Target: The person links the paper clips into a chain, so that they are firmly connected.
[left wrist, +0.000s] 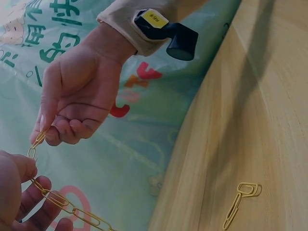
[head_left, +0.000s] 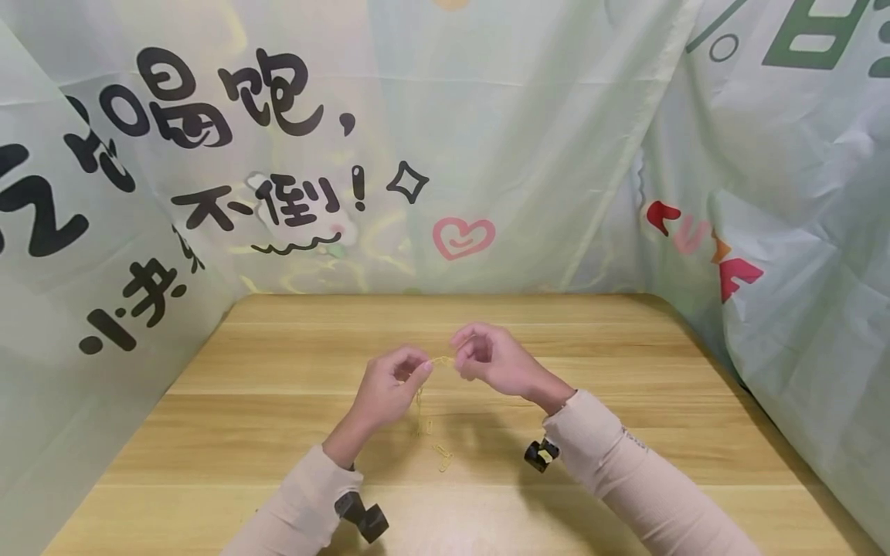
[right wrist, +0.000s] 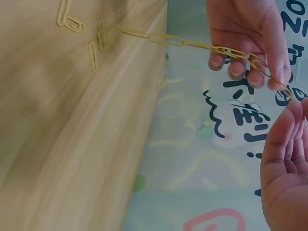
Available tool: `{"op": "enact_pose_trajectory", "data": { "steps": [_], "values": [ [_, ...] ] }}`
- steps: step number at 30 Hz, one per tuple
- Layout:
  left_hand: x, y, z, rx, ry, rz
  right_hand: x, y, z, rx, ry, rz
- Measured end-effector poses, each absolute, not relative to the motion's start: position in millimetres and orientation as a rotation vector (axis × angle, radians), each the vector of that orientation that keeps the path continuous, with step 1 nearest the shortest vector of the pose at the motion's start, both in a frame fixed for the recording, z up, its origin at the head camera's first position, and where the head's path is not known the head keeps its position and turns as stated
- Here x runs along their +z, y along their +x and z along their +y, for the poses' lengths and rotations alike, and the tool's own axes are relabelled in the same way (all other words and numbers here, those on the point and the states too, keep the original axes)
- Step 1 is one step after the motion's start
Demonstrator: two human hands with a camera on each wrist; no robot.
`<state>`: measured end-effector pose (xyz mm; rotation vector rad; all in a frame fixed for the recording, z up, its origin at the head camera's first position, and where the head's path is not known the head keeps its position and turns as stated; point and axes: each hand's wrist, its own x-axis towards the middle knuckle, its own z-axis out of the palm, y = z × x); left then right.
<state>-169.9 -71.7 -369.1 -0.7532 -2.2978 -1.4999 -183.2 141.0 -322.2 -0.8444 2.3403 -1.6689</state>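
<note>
Seen from the head camera, the left hand (head_left: 392,386) comes first, over the wooden tabletop (head_left: 243,432), pinching a yellow paperclip chain (right wrist: 195,44) between thumb and forefinger. One length of the chain drops from that pinch toward six o'clock; a short stretch bridges to the other hand, between two and three o'clock. Right of the hanging length, a pair of loose paperclips (left wrist: 241,195) lies on the wood, at about seven o'clock from the right hand (head_left: 497,359). That hand, farthest right, grips the chain's other end at its fingertips, the remaining fingers curled loosely.

Pulling the hands apart could bend a wire loop open or let one link slip from its neighbour; a slack pinch would likely drop the thin end. The dangling length might also snag the clips below if the left hand sinks.

The head view shows the bridging stretch only as a fine line. The left wrist view resolves separate links there and the right thumb against the end clip; whether the loose pair is hooked together I cannot tell. The right wrist view shows two further clips (right wrist: 93,57) clearly, near the dangling length's lower end.
</note>
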Motion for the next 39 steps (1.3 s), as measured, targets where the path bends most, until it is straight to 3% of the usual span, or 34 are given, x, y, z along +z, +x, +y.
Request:
{"op": "enact_pose_trajectory", "data": {
  "steps": [26, 39],
  "values": [
    [-358.6, -168.8, -61.6, -1.548, -0.843, -2.300, -296.1, -186.4, 119.8, -1.500, -1.105, 2.617],
    [-354.0, -169.1, -65.5, -1.517, -0.718, -2.326, -300.9, -185.2, 122.8, -1.501, -1.092, 2.643]
  ]
}}
